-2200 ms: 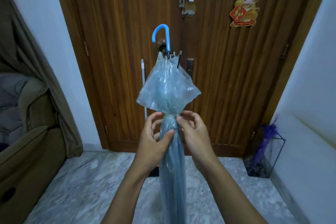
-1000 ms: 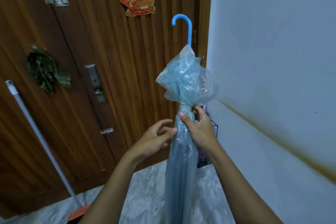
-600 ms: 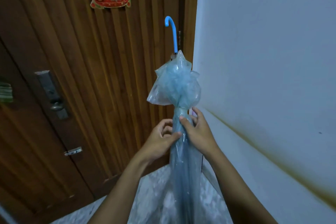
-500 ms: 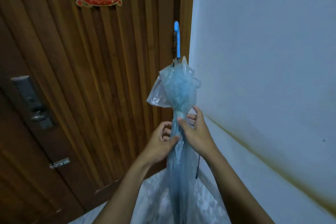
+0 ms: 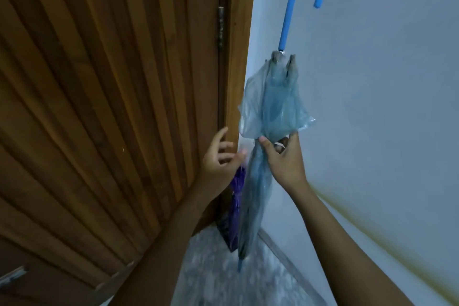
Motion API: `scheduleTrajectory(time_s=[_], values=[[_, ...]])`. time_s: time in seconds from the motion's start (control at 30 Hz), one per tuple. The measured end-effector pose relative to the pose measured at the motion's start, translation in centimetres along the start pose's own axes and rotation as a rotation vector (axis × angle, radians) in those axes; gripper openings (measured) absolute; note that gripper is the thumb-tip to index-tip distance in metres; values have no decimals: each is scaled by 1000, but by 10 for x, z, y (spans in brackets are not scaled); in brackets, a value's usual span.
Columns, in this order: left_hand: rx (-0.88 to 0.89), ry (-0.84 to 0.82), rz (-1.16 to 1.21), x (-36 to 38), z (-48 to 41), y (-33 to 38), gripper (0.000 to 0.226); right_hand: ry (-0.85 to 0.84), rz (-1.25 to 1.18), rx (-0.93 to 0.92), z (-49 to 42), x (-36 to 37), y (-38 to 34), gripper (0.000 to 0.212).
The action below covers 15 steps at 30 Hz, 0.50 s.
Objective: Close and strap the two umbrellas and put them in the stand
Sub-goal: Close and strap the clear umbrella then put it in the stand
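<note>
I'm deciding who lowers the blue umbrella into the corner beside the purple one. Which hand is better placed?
The right hand. Its grip is already closed on the blue umbrella at the cinched waist, tip pointing down beside the purple umbrella. The left hand is open and off it.

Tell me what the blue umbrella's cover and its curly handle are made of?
The umbrella's cover looks like thin, see-through plastic film: glossy, crinkled, with the ribs showing through it. The curly handle looks like smooth, solid blue plastic with a soft shine, though I can't be sure from sight alone.
</note>
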<state>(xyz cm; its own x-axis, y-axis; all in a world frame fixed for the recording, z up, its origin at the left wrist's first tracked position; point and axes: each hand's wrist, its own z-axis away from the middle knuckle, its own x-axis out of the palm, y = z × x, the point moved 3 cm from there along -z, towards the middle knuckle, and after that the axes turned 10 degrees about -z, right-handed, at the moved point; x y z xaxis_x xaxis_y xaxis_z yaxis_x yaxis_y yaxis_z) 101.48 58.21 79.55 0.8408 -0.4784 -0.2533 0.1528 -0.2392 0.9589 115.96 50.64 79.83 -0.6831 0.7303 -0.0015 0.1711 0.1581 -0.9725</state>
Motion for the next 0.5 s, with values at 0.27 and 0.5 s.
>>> scheduleTrajectory(time_s=[0.27, 0.5], values=[[136, -112, -58, 35, -135, 13, 113, -79, 110, -84, -115, 23, 91, 20], [37, -55, -276, 74, -222, -53, 120, -225, 156, 119, -179, 41, 219, 16]])
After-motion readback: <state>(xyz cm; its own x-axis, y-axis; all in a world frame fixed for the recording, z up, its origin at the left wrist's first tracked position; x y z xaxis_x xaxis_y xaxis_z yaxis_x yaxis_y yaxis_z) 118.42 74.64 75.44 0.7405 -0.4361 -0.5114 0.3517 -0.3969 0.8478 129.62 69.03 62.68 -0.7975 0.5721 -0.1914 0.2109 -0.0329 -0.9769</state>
